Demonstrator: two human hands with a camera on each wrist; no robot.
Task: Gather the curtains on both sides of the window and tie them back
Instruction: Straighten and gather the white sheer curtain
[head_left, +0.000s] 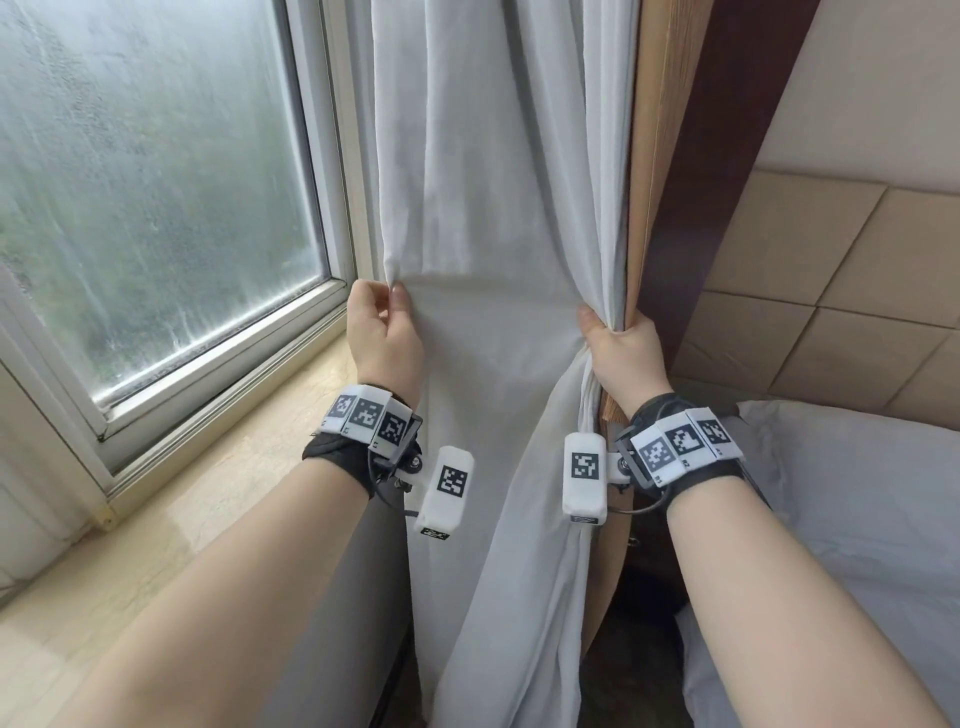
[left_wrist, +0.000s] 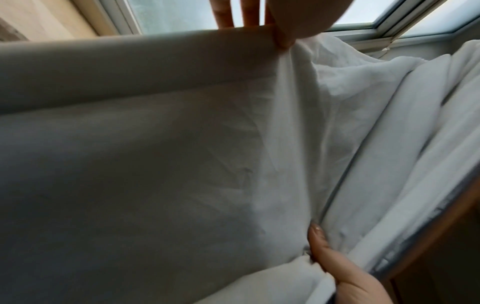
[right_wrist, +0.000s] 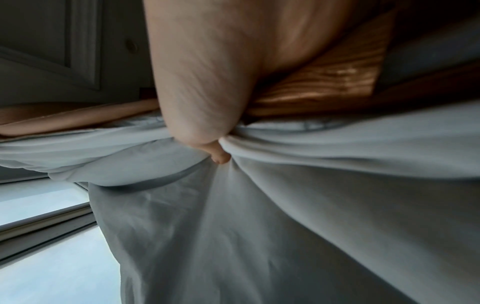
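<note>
Head view: window (head_left: 156, 182) with fogged, streaked glass fills the left side, white frame, pale stone sill (head_left: 171, 499) below it. White curtain (head_left: 493, 208) hangs just right of the window frame, between the glass and a wood-grain panel (head_left: 660, 156); it falls in long vertical folds from the top of the picture to the bottom edge. Tan padded wall panels (head_left: 831, 291) and a white pillow (head_left: 852, 499) lie to the right. Both forearms reach up into the picture, each wrist wearing a black strap with marker-coded white blocks. Left hand (head_left: 382, 332) at the curtain's window-side edge — thumb and fingers pinch a small fold of cloth there; the left wrist view shows the same pinch (left_wrist: 284, 40), other fingers extended behind the fabric against the glass. Right hand (head_left: 621, 345) at the curtain's wall-side edge, fist wrapped around a bunched section of cloth, pressed close to the wood-grain panel. Right wrist view: fingers (right_wrist: 221, 157) curled tight into the gathered folds, creases radiating from the grip. Cloth between the two hands is stretched nearly flat — one faint horizontal crease runs from pinch to fist. Below the right hand the curtain narrows into a gathered column. Tie-back not identifiable in any view.
</note>
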